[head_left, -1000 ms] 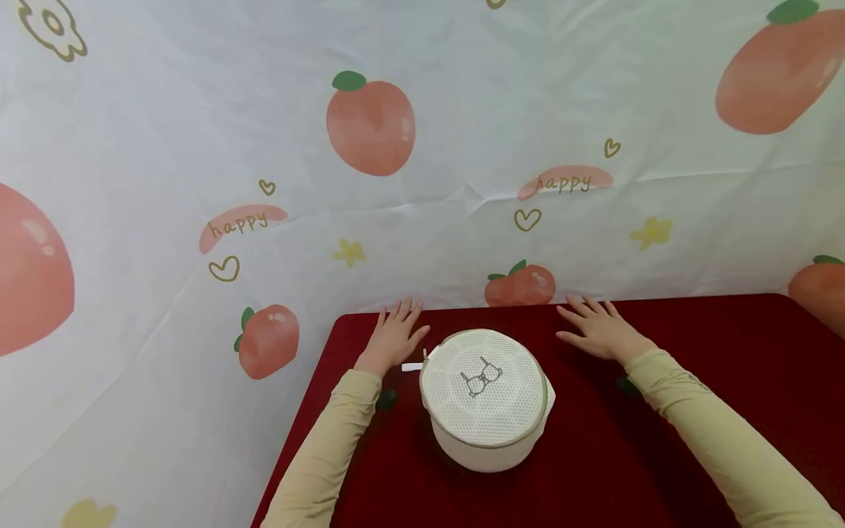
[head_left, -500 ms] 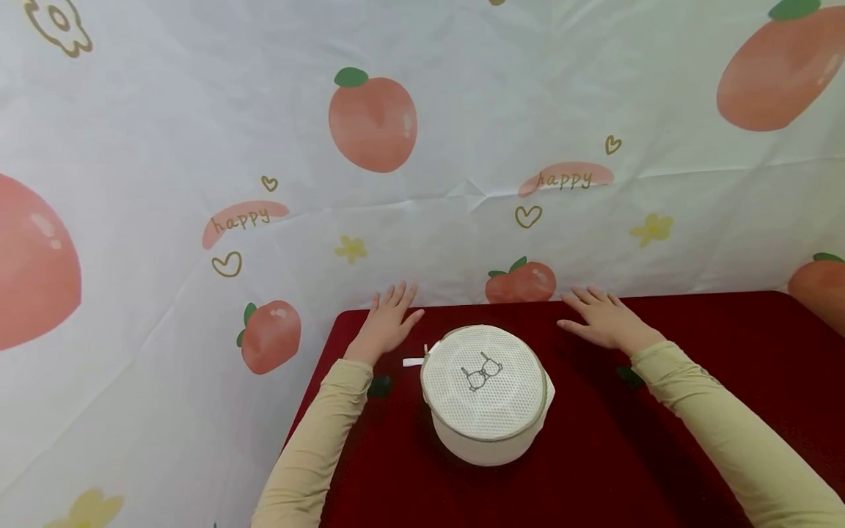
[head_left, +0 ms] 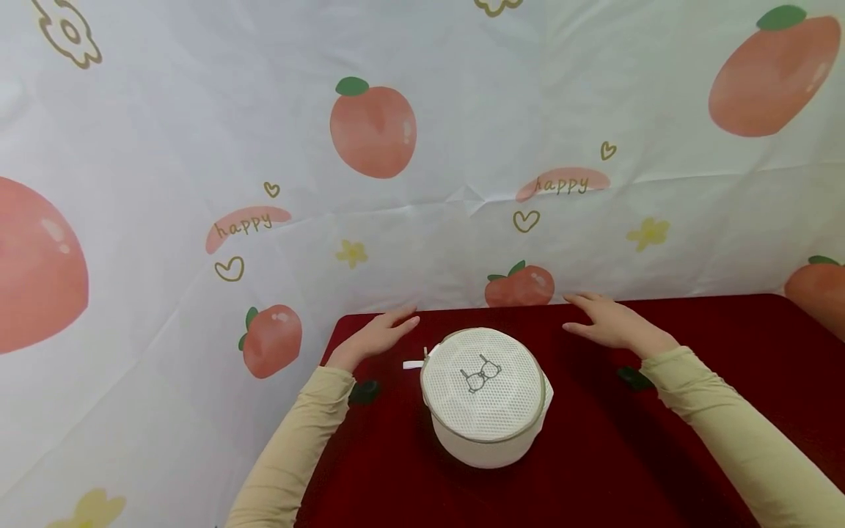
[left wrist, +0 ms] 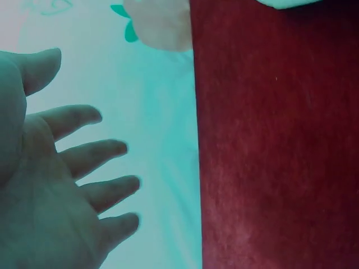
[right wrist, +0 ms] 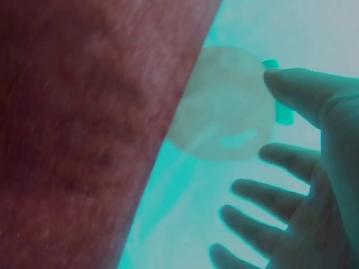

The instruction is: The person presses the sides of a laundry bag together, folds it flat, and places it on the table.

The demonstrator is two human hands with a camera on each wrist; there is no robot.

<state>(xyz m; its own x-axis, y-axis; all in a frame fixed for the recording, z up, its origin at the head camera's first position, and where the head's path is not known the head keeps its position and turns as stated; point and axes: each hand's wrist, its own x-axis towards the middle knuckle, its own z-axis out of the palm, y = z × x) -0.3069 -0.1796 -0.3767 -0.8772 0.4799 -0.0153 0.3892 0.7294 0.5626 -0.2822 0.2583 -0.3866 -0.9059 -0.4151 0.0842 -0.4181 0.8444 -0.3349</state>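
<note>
A round white mesh laundry bag (head_left: 485,396) with a bra drawing on its lid sits in the middle of the red table (head_left: 660,455). Its white zipper tab (head_left: 413,364) sticks out to the left. My left hand (head_left: 378,336) hovers over the table's far left corner, fingers straight and spread, holding nothing. My right hand (head_left: 610,323) hovers beyond the bag on its right side, also spread and empty. In the left wrist view the left hand (left wrist: 61,185) shows an open palm, and the right hand (right wrist: 297,207) shows the same in the right wrist view.
A white sheet printed with peaches (head_left: 372,132) and "happy" labels hangs behind and left of the table. The table's far edge (head_left: 462,309) meets it just past both hands. A small dark object (head_left: 365,391) sits under the left forearm, another (head_left: 632,378) under the right.
Both hands have lifted off the table and tilted up from lying flat. The left arm has drawn slightly left. The bag has not moved.
</note>
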